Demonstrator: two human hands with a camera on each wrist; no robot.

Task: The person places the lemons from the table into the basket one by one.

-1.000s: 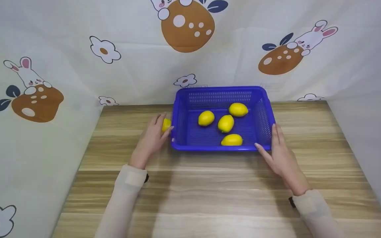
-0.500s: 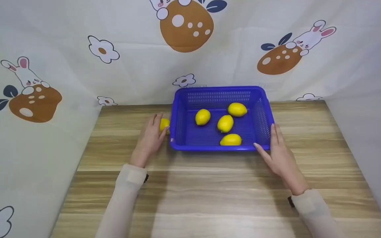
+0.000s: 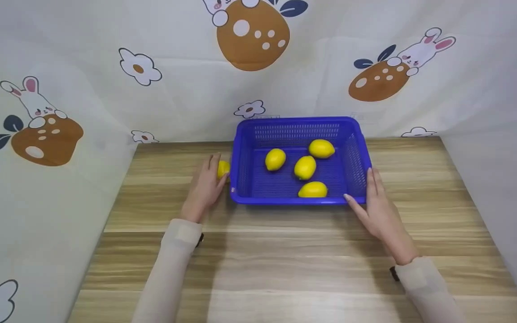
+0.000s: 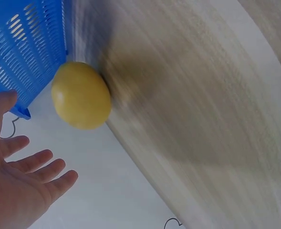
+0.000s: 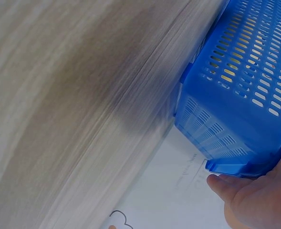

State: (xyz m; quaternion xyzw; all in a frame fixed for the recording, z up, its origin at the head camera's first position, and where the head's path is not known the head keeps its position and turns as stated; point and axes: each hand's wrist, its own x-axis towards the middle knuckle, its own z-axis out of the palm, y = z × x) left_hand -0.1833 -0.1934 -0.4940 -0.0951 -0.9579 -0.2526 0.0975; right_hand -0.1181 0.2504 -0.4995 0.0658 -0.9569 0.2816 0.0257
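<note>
A blue plastic basket (image 3: 301,201) stands on the wooden table with several yellow lemons inside. Outside its left wall lies one more lemon (image 4: 81,95), partly hidden by my left hand (image 3: 202,188) in the head view. That hand's fingers are extended and spread beside this lemon, without curling round it; the left wrist view shows a gap between them. My right hand (image 3: 382,213) holds the basket's near right corner, thumb over the front rim and fingers along the right side. In the right wrist view part of this hand is out of frame.
The wooden tabletop (image 3: 285,264) stretches in front of the basket and to both sides. Behind and beside it hangs pale cloth (image 3: 186,98) printed with rabbits, brown fruit and flowers. The basket stands close to the back cloth.
My left thumb has come off the basket's left rim, and the hand has drawn slightly left. The leftmost lemon inside has shifted a little left. My right hand stays on the corner.
</note>
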